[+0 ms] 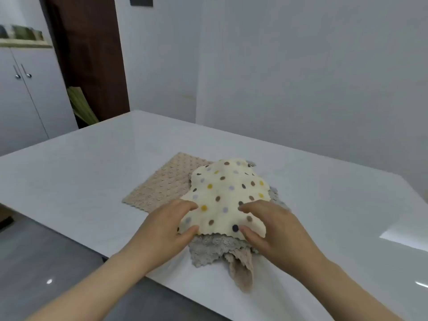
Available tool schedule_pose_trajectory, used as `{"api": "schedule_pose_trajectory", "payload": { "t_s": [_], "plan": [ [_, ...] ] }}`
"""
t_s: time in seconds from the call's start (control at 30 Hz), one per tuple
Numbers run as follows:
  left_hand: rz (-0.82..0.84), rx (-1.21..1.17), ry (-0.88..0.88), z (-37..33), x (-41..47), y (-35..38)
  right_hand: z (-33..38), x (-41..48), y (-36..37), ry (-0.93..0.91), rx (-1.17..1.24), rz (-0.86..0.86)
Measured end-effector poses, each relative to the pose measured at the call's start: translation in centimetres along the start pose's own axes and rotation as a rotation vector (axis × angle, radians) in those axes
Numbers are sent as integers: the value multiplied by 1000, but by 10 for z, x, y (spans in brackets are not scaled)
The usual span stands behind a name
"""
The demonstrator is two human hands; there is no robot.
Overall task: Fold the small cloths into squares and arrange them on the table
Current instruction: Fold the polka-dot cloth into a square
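Pinching dotted cloth (228, 188), seemingly: left hand (162, 230), right hand (275, 230) | grey cloth (208, 249) half-hidden

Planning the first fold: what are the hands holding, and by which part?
The left hand and right hand each pinch the polka-dot cloth along its near edge, one by each near corner.

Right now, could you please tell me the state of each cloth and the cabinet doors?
Cream polka-dot cloth: unfolded, rumpled, atop pile, near edge pinched by left hand and right hand.
Beige dimpled cloth: flat, unfolded, partly covered.
Grey fluffy cloth: crumpled underneath.
White cabinet doors: closed.
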State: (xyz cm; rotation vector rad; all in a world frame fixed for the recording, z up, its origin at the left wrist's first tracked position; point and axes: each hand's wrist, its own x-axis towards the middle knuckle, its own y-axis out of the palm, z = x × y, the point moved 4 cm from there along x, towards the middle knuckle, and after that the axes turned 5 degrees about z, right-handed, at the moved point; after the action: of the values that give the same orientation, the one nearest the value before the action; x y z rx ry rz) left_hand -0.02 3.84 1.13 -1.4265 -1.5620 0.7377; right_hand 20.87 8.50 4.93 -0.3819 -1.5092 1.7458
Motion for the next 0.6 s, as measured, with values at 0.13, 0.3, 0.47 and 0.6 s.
{"api": "schedule_pose_trajectory", "payload": {
  "t_s": [0.13, 0.3, 0.47, 0.6],
  "plan": [
    [17, -3, 10, 2, 1, 13, 5, -1, 13, -6, -39, 80],
    [29, 33, 14, 11, 7, 31, 9, 3, 31, -20, -62, 83],
    [13, 48, 27, 12, 12, 36, 13, 14, 47, -4, -152, 79],
    [-57, 41, 44, 9, 13, 31, 10, 23, 52, 32, -208, 15]
  ]
}}
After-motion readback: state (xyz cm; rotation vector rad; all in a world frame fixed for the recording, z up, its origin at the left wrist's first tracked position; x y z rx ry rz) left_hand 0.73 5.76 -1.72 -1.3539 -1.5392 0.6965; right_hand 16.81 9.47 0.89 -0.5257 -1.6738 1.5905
